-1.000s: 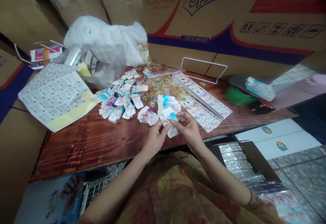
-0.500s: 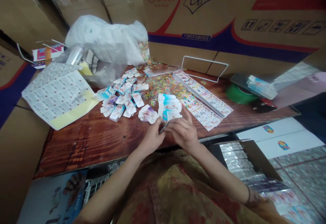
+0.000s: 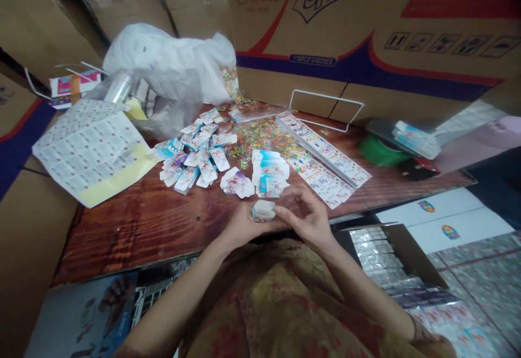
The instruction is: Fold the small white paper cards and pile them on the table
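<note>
My left hand [image 3: 238, 222] is closed around a small printed carton [image 3: 264, 210], its pale end facing up, just in front of the table edge. My right hand [image 3: 311, 217] is beside it; the thumb tip touches the carton's right edge while the curled fingers stay apart from the thumb. Beyond my hands lies a stack of flat blue-and-white cartons [image 3: 271, 171]. Left of that is a small group of purple-and-white cartons [image 3: 237, 183]. A loose heap of small cartons [image 3: 199, 149] spreads farther left.
Colourful small pieces [image 3: 260, 135] are scattered across the wooden table [image 3: 134, 238]. Printed sticker strips [image 3: 325, 157] lie on the right, near a green tape roll [image 3: 382, 151]. Printed sheets [image 3: 93, 152] and a white plastic bag [image 3: 163, 59] stand left. A large cardboard box [image 3: 366, 43] backs the table.
The small carton in my left hand, seen edge-on and flat before, now shows an opened end. My right hand has drawn back to the right, its fingers spreading away from the thumb.
</note>
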`<state>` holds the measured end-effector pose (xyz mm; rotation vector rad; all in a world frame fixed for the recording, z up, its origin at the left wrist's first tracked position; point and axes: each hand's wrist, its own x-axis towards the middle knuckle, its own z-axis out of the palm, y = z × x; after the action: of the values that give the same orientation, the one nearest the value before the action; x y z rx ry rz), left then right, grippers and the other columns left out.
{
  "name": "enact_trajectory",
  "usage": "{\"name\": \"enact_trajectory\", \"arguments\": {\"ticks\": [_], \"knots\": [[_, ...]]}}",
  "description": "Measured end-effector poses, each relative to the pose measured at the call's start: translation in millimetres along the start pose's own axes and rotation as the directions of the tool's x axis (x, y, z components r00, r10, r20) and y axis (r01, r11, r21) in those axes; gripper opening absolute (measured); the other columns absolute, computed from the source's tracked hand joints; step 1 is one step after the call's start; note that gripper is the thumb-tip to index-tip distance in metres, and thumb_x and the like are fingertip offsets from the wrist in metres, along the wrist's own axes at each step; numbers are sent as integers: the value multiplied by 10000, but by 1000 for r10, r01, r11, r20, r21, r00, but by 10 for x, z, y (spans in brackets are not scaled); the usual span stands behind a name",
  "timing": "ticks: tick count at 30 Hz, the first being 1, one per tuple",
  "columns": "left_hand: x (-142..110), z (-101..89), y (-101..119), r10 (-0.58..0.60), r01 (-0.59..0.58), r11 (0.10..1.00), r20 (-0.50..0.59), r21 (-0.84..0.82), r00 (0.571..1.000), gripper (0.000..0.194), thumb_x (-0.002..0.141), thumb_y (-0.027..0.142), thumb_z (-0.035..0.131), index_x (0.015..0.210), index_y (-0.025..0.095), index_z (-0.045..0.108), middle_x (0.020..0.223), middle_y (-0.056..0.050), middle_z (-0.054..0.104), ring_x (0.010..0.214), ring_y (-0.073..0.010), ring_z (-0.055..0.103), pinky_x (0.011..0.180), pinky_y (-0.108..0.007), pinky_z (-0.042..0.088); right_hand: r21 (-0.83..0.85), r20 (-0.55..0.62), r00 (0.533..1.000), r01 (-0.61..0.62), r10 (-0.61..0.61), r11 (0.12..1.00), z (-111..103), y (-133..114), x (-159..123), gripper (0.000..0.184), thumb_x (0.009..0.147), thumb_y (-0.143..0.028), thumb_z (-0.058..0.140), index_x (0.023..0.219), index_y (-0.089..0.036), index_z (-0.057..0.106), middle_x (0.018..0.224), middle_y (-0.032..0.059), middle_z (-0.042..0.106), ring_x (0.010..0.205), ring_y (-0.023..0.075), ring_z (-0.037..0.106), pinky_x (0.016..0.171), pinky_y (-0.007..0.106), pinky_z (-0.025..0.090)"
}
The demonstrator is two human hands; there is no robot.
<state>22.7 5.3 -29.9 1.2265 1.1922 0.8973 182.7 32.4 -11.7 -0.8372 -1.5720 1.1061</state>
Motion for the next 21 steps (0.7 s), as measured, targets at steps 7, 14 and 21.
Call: {"name": "enact_trajectory", "arguments": {"ticks": [7, 14, 21], "knots": [[-2, 61, 141, 33, -29, 999, -102, 35, 994, 418, 571, 360, 802, 838, 141, 567, 699, 34, 572, 620, -98, 504, 581, -202, 399, 461, 280, 812, -581, 511, 670, 97, 111, 143, 295, 582, -297, 841, 739, -179, 620, 710, -23, 652, 624, 105, 599, 613, 226, 478], [-27, 61, 20, 258, -226, 964, -295, 138, 920, 178, 878, 353, 495, 958, 194, 505, 706, 26, 578, 637, -108, 555, 615, -214, 418, 529, 45, 854, -461, 519, 713, 195, 269, 108, 268, 557, -311, 848, 719, -196, 668, 574, -57, 583, 467, 70, 477, 455, 201, 403], [-56, 30, 40, 365, -174, 878, -389, 445, 846, 170, 944, 315, 347, 913, 198, 467, 683, 23, 544, 595, -118, 531, 585, -234, 389, 138, -63, 995, -63, 72, 988, 178, 93, 35, 68, 774, -276, 695, 772, -230, 745, 741, 23, 679, 716, 160, 598, 674, 298, 479]]}}
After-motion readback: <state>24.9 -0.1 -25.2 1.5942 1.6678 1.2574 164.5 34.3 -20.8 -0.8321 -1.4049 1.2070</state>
